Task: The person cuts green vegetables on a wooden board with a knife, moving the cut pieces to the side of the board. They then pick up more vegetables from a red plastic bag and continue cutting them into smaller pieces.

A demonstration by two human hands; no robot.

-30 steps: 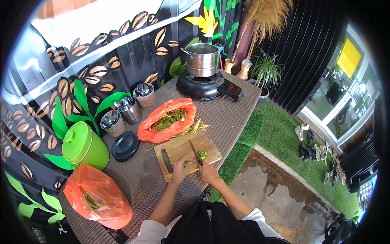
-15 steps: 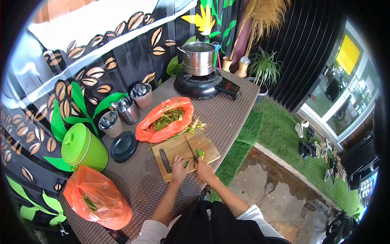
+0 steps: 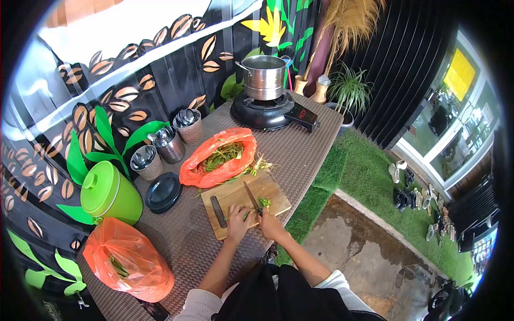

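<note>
Our right hand (image 3: pixel 272 224) grips a knife (image 3: pixel 252 197) over the wooden cutting board (image 3: pixel 235 199). Our left hand (image 3: pixel 236 223) presses down on green stems (image 3: pixel 245 215) beside the blade, near chopped greens (image 3: pixel 264 201).

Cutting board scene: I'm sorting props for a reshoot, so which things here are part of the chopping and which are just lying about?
In use:
- right hand gripping the knife
- left hand pinning green stems
- cutting board
- orange bag of greens

Lying about:
- spare knife on the board
- green bin
- black plates
- cutlery cups
- pot
- second orange bag
</note>
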